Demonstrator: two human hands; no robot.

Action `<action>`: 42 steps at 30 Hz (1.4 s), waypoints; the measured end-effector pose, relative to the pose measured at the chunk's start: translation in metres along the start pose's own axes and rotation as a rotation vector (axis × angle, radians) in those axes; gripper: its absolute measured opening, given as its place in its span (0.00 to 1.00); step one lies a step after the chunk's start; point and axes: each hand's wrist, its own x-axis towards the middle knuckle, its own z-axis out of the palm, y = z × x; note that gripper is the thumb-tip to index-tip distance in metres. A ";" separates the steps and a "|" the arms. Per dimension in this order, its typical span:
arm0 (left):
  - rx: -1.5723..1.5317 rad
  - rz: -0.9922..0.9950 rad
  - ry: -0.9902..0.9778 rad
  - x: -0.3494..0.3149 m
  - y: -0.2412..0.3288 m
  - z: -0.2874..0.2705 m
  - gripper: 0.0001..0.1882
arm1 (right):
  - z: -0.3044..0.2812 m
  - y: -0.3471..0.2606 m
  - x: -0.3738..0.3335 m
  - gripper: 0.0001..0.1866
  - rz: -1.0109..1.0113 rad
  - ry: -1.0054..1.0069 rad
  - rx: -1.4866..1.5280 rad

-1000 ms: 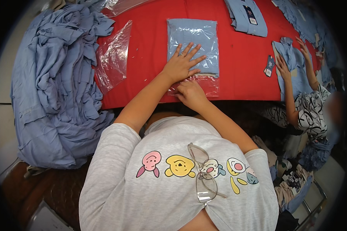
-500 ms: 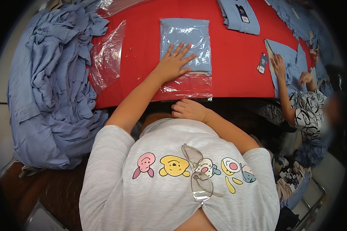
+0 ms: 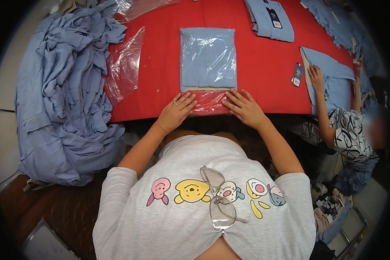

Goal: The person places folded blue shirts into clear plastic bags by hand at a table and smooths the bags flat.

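A folded light blue garment (image 3: 208, 58) lies in a clear plastic bag on the red-covered table, a pale strip showing along its near edge. The bag's loose flap (image 3: 209, 100) stretches from the garment toward me at the table's edge. On the flap's left side rest the fingertips of my left hand (image 3: 176, 113), laid out flat. My right hand (image 3: 246, 108) is spread at the flap's right side, its fingertips by the garment's near right corner. Neither hand is closed around anything.
A big heap of blue garments (image 3: 60, 99) stands left of the table. Empty clear bags (image 3: 128, 65) lie beside it. At the far right is a folded blue shirt (image 3: 271, 21) with a dark tag. A co-worker's hand (image 3: 316, 80) rests on another garment (image 3: 331, 65), near loose tags (image 3: 297, 74).
My left hand has come off the bagged garment, down to the flap's left side. My right hand has risen from below the table edge onto the flap's right side. The co-worker's garment has been rearranged.
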 end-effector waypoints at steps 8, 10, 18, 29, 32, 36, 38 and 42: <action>-0.772 -0.471 0.305 0.058 -0.001 -0.057 0.11 | -0.014 0.001 0.026 0.09 0.529 0.419 1.067; -0.830 -0.548 0.347 0.076 -0.018 -0.052 0.11 | -0.013 0.010 0.049 0.09 0.710 0.536 1.318; -0.579 -0.794 0.211 0.122 -0.047 -0.035 0.12 | 0.018 0.036 0.103 0.13 1.032 0.552 1.100; 0.086 -0.313 0.371 0.188 -0.040 -0.033 0.33 | -0.023 0.021 0.166 0.31 0.518 0.570 0.133; 0.127 -0.313 0.327 0.211 -0.061 -0.017 0.33 | -0.001 0.035 0.195 0.34 0.535 0.477 0.120; 0.169 -0.323 0.293 0.216 -0.072 -0.010 0.32 | 0.003 0.041 0.199 0.34 0.525 0.455 0.136; 0.180 -0.332 0.277 0.214 -0.071 -0.008 0.33 | 0.002 0.041 0.201 0.34 0.534 0.428 0.140; 0.139 -0.354 0.255 0.218 -0.071 -0.009 0.32 | 0.006 0.043 0.200 0.35 0.533 0.412 0.173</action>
